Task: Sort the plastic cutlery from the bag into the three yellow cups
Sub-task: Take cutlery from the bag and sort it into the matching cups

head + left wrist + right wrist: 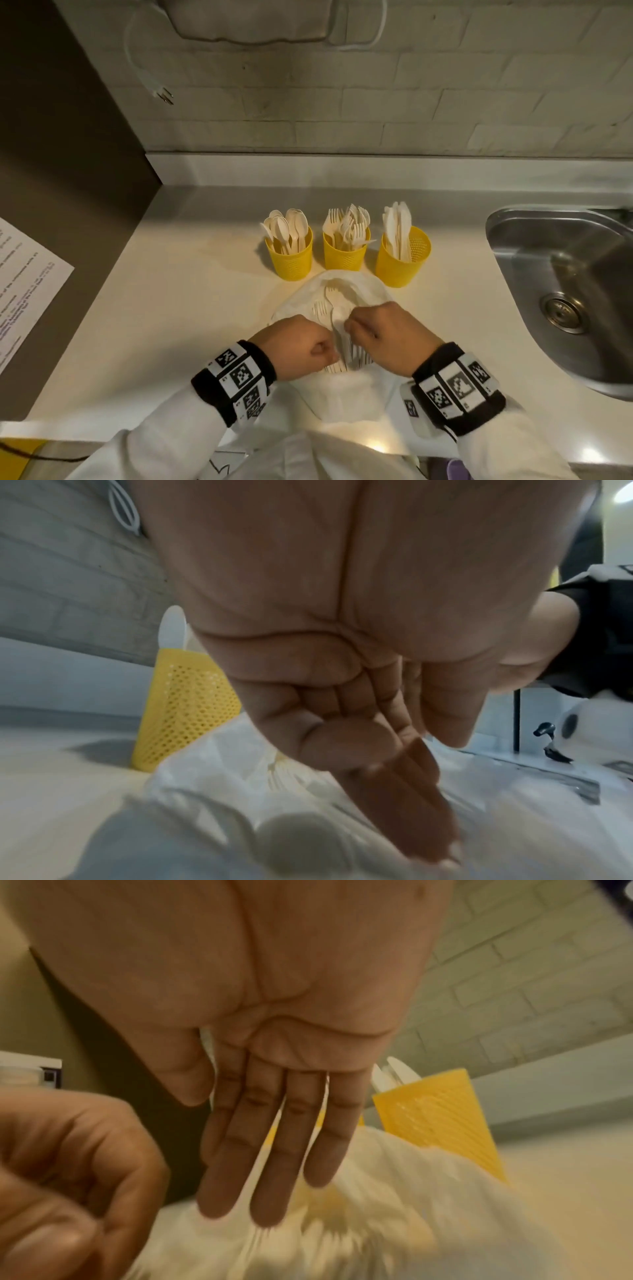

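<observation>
Three yellow cups stand in a row on the counter: a spoon cup (291, 255) (185, 710), a fork cup (346, 253) and a knife cup (400, 262) (435, 1118). In front of them lies the clear plastic bag (346, 294) (394, 1204) with several white forks (330, 308) still inside. Both hands are at its near mouth. My left hand (305, 344) (68, 1164) is curled like a fist and pinches the bag's edge. My right hand (383, 329) (274, 1150) reaches down into the bag with straight fingers that hold nothing.
A steel sink (565, 274) is set into the counter at the right. A printed sheet (24, 291) hangs on the dark panel at the left. The brick wall runs behind the cups, with a loose plug (161, 94) dangling. The counter's front edge is just below my wrists.
</observation>
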